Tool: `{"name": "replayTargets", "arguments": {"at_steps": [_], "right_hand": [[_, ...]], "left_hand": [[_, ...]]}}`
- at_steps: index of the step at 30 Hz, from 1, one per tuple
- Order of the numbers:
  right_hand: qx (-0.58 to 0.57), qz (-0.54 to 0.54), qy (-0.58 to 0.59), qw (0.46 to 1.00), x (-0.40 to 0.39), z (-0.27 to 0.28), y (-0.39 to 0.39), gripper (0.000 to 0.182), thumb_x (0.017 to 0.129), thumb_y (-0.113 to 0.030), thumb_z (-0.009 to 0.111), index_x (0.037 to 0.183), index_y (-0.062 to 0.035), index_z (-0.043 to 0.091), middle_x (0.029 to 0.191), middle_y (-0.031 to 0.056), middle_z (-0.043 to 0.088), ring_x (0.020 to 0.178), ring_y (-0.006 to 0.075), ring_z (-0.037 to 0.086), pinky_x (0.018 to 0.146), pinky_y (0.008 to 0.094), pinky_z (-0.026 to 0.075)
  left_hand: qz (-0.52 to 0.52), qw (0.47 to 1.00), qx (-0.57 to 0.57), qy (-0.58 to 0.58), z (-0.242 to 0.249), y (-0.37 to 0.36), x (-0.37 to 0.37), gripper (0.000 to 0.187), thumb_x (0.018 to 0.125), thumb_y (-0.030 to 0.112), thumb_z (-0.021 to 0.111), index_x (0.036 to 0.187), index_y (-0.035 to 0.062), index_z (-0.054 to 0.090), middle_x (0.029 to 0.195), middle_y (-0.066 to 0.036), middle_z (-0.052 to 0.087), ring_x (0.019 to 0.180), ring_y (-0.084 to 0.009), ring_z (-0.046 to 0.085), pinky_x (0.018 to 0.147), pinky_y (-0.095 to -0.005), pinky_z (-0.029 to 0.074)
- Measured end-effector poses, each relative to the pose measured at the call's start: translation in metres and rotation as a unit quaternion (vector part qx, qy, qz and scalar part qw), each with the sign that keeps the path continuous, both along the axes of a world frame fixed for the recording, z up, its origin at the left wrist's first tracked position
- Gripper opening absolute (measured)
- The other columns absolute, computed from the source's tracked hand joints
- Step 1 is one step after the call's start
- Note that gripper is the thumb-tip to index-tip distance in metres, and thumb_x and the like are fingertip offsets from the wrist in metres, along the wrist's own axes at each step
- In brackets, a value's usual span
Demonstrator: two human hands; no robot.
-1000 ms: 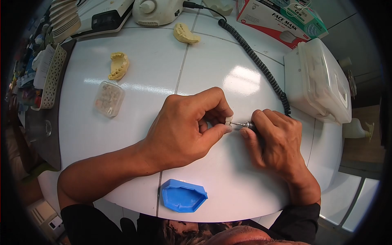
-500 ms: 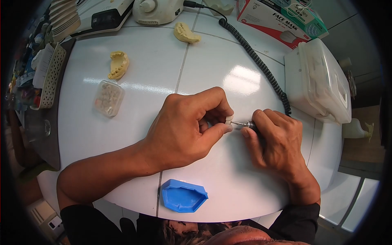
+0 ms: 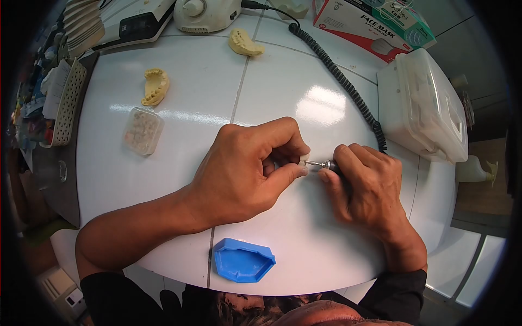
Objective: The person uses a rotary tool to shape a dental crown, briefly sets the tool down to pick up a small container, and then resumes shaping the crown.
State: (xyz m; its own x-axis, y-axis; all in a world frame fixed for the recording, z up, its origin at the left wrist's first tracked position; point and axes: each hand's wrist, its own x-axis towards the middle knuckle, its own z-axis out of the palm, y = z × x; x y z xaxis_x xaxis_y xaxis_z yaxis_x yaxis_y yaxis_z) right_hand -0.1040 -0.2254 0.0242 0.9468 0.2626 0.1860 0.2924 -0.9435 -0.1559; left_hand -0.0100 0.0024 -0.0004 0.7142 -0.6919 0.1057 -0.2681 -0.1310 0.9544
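Observation:
Between the thumb and forefinger of my left hand is a small whitish piece, perhaps a tooth; the fingers hide most of it. My right hand is closed around a dental handpiece, whose thin metal bur points left and meets the small piece or lies right against it. A black coiled cord runs from behind the right hand up to a white control unit. Below the left hand lies a blue tray-like mould.
Two yellow dental casts lie on the white table. A small clear box of tooth-like pieces is at left. At right stand a white lidded container and a face mask box; a perforated basket sits far left.
The whole view has shifted very slightly. Both hands keep almost the same pose, with the bur still at the small whitish piece.

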Motion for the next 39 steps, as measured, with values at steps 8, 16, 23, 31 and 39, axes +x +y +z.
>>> {"name": "replayTargets", "arguments": {"at_steps": [8, 16, 23, 31, 39], "right_hand": [[0.001, -0.005, 0.002, 1.000, 0.0002, 0.0003, 0.0003, 0.029, 0.093, -0.027, 0.081, 0.083, -0.0098, 0.059, 0.067, 0.0045, 0.055, 0.055, 0.0248, 0.060, 0.050, 0.0392, 0.045], [0.002, -0.008, 0.004, 1.000, 0.0003, -0.0001, -0.0003, 0.029, 0.094, -0.027, 0.080, 0.084, -0.0096, 0.059, 0.066, 0.0050, 0.055, 0.055, 0.0252, 0.059, 0.050, 0.0391, 0.045], [0.000, -0.001, 0.004, 1.000, 0.0005, 0.0004, -0.0007, 0.029, 0.095, -0.028, 0.080, 0.084, -0.0097, 0.059, 0.066, 0.0049, 0.055, 0.055, 0.0251, 0.059, 0.050, 0.0390, 0.045], [0.009, -0.001, 0.003, 1.000, 0.0002, -0.0012, -0.0017, 0.030, 0.095, -0.028, 0.080, 0.084, -0.0092, 0.059, 0.066, 0.0051, 0.055, 0.054, 0.0251, 0.059, 0.050, 0.0391, 0.045], [0.010, 0.002, 0.003, 1.000, 0.0002, -0.0014, -0.0018, 0.031, 0.096, -0.028, 0.079, 0.084, -0.0091, 0.058, 0.066, 0.0053, 0.055, 0.054, 0.0253, 0.059, 0.050, 0.0393, 0.045]], "left_hand": [[0.002, 1.000, -0.003, 0.003, -0.0015, -0.0002, 0.0001, 0.018, 0.091, 0.004, 0.086, 0.101, -0.0021, 0.073, 0.090, -0.011, 0.079, 0.081, -0.0139, 0.076, 0.068, -0.0262, 0.057], [0.004, 1.000, -0.001, -0.005, -0.0004, -0.0001, 0.0000, 0.018, 0.090, 0.005, 0.087, 0.100, -0.0015, 0.073, 0.089, -0.011, 0.079, 0.079, -0.0130, 0.075, 0.066, -0.0259, 0.055], [0.004, 1.000, -0.006, -0.009, -0.0011, -0.0002, 0.0003, 0.018, 0.090, 0.004, 0.087, 0.100, -0.0016, 0.073, 0.089, -0.011, 0.079, 0.077, -0.0126, 0.074, 0.064, -0.0258, 0.055], [0.001, 1.000, -0.009, -0.014, -0.0020, -0.0004, -0.0002, 0.021, 0.089, 0.004, 0.088, 0.096, -0.0025, 0.070, 0.089, -0.013, 0.079, 0.078, -0.0133, 0.076, 0.066, -0.0267, 0.057], [-0.002, 0.999, -0.010, -0.032, -0.0031, -0.0003, 0.0001, 0.022, 0.089, 0.004, 0.089, 0.095, -0.0024, 0.068, 0.089, -0.013, 0.079, 0.079, -0.0140, 0.077, 0.067, -0.0275, 0.058]]}}
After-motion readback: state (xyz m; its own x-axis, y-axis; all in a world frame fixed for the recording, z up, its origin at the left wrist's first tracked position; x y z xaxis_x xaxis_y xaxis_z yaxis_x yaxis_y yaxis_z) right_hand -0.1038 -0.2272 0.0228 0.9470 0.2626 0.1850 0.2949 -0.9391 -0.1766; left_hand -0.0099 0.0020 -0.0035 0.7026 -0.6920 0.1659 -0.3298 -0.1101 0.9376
